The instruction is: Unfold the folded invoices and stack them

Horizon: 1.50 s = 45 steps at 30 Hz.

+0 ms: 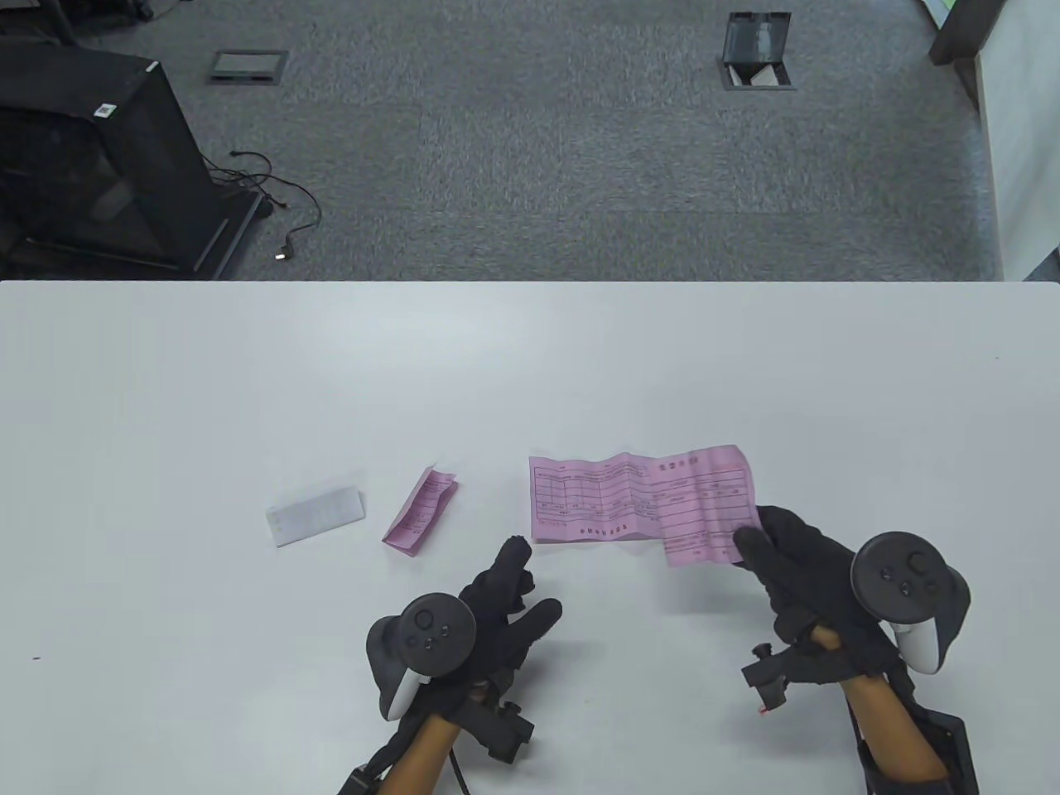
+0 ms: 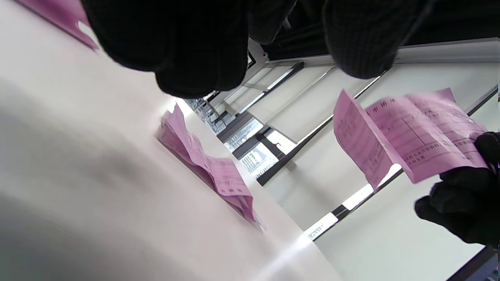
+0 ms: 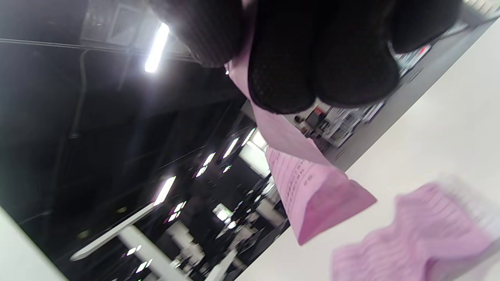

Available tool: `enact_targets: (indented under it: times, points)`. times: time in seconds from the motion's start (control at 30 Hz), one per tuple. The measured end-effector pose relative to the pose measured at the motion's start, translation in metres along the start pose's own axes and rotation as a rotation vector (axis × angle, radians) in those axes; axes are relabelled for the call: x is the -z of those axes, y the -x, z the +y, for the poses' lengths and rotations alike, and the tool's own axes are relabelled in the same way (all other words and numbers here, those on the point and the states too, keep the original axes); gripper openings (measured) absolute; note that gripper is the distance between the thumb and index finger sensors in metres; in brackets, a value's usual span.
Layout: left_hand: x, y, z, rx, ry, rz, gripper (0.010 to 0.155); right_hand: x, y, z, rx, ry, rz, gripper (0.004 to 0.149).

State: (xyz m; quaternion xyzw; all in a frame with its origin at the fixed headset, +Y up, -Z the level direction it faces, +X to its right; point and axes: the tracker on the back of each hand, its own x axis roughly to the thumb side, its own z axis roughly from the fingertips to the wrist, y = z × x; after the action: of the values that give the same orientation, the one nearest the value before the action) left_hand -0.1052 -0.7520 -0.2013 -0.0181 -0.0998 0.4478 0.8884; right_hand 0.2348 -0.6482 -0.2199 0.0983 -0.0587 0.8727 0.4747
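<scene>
An unfolded pink invoice (image 1: 592, 497) lies creased on the white table (image 1: 530, 364); it also shows in the left wrist view (image 2: 211, 168) and, blurred, in the right wrist view (image 3: 414, 234). My right hand (image 1: 749, 538) pinches the near right corner of a second unfolded pink invoice (image 1: 704, 509), which hangs lifted above the table and overlaps the first from above (image 2: 406, 132) (image 3: 297, 171). A folded pink invoice (image 1: 421, 509) and a folded white slip (image 1: 315, 515) lie to the left. My left hand (image 1: 523, 580) hovers near the flat invoice's left corner, holding nothing.
The table's far edge (image 1: 530, 283) borders grey carpet. A black cabinet (image 1: 91, 157) with loose cables stands on the floor at the far left. A white panel (image 1: 1023, 157) stands at the far right.
</scene>
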Motion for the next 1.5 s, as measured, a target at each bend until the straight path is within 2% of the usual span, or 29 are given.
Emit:
enact_targets:
  times: [0.1, 0.23, 0.37, 0.47, 0.7, 0.83, 0.9, 0.97, 1.23, 1.33, 1.5]
  points:
    - [0.005, 0.008, -0.003, -0.193, 0.142, 0.008, 0.094, 0.002, 0.004, 0.031, 0.117, -0.112, -0.043, 0.037]
    - [0.009, 0.021, -0.007, -0.46, 0.255, -0.022, 0.11, 0.001, 0.019, 0.063, 0.27, -0.199, -0.002, 0.037]
    - [0.012, 0.026, -0.013, -0.675, 0.343, -0.063, 0.114, -0.001, 0.033, 0.08, 0.318, -0.238, 0.045, 0.037]
    - [0.013, 0.025, -0.017, -0.711, 0.319, -0.059, 0.11, -0.002, 0.038, 0.083, 0.313, -0.237, 0.057, 0.037]
    - [0.012, 0.025, -0.021, -0.746, 0.13, 0.068, 0.093, -0.003, 0.049, 0.084, 0.293, -0.227, 0.097, 0.037]
    - [0.01, 0.024, -0.015, -0.606, 0.05, 0.11, 0.088, -0.004, 0.052, 0.079, 0.221, -0.203, 0.135, 0.037]
    - [0.009, 0.022, -0.01, -0.463, -0.002, 0.125, 0.087, -0.005, 0.055, 0.072, 0.136, -0.177, 0.168, 0.038]
    - [0.008, 0.018, -0.006, -0.27, -0.023, 0.153, 0.086, -0.005, 0.061, 0.067, 0.016, -0.212, 0.21, 0.038]
    - [0.018, 0.012, -0.019, 0.124, 0.086, 0.325, 0.085, -0.01, 0.075, 0.082, -0.314, -0.372, 0.382, 0.037]
    - [0.023, 0.008, -0.027, 0.311, 0.142, 0.356, 0.085, -0.012, 0.074, 0.091, -0.416, -0.442, 0.382, 0.037]
    - [0.026, -0.005, -0.04, 0.56, 0.152, 0.348, 0.09, -0.014, 0.07, 0.096, -0.512, -0.444, 0.353, 0.037]
